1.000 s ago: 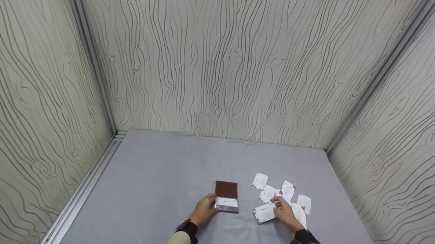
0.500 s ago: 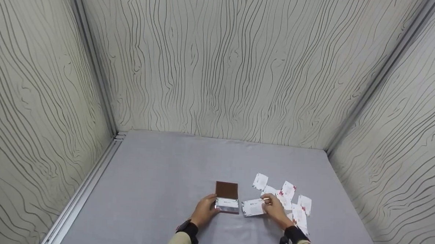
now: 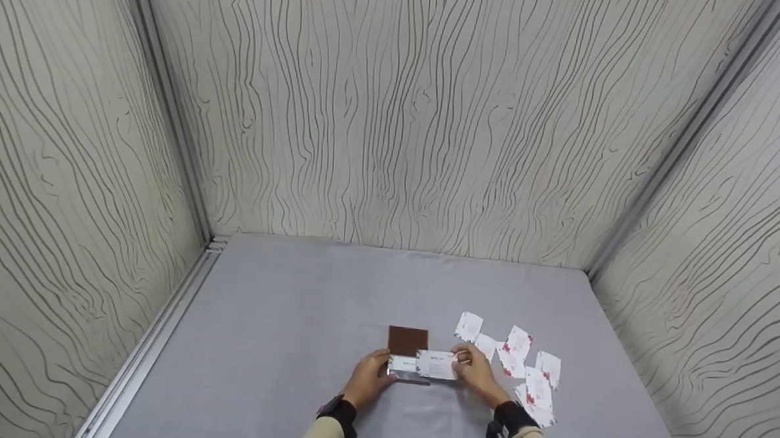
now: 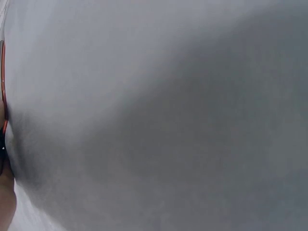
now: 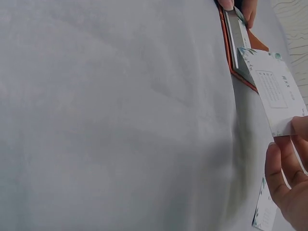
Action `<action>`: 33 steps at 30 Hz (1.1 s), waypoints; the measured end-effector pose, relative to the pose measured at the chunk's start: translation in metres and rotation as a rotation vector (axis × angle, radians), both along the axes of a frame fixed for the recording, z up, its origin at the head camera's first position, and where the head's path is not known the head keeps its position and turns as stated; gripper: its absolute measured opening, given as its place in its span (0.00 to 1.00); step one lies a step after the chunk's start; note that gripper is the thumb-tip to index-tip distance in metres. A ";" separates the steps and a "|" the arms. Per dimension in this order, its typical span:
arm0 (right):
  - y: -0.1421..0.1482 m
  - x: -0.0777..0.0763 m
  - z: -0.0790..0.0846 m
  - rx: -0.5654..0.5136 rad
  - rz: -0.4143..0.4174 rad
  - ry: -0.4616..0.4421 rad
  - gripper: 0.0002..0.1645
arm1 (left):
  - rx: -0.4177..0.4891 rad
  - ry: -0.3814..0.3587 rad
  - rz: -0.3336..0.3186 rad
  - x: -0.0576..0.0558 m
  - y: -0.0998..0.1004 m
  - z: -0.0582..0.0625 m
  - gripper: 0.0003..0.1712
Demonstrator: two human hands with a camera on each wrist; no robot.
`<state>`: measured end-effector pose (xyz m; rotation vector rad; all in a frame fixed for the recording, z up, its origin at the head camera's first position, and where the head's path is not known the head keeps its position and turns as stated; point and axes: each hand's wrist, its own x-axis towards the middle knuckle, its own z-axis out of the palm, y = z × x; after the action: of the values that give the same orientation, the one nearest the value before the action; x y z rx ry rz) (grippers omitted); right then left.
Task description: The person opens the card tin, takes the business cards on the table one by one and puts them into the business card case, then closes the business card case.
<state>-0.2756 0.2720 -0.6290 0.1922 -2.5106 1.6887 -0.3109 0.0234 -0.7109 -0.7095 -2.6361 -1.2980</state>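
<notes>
A brown card holder (image 3: 408,340) lies unfolded on the table, with a white card in its lower, clear-fronted half. My left hand (image 3: 366,379) grips that half by its left edge. Between thumb and fingers, my right hand (image 3: 475,374) pinches a white printed card (image 3: 437,364) with leafy corners. This card overlaps the right part of the holder, hiding some of it. In the right wrist view the card (image 5: 270,89) is tilted above the holder (image 5: 230,55). Only a sliver of the holder (image 4: 3,82) and of my left hand (image 4: 6,202) enters the left wrist view.
Several white cards (image 3: 517,343), some with red floral prints, lie scattered and partly overlapping to the right of the holder. Grey cloth (image 3: 294,294) covers the table. Patterned panels (image 3: 394,114) rise at the back and both sides, with a metal rail (image 3: 140,353) along the left edge.
My right hand has carried the white card leftward from among the scattered cards to over the holder's right part. The left hand has stayed on the holder.
</notes>
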 end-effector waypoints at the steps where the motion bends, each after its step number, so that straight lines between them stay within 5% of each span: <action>1: -0.002 0.000 0.000 0.005 0.000 0.003 0.14 | 0.002 -0.010 0.001 0.000 0.000 0.000 0.22; 12: -0.004 -0.028 -0.039 0.030 0.004 0.078 0.11 | 0.020 -0.022 -0.009 0.001 0.000 0.000 0.22; 23: -0.017 -0.032 -0.039 0.094 0.065 0.193 0.07 | 0.024 -0.006 -0.014 0.001 -0.001 0.001 0.21; 33: -0.023 -0.038 -0.039 0.167 0.081 0.135 0.08 | -0.019 0.029 -0.008 0.000 -0.001 0.000 0.22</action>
<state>-0.3139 0.2491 -0.6677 0.4125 -2.5728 1.4383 -0.3109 0.0228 -0.7113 -0.7371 -2.6290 -1.2565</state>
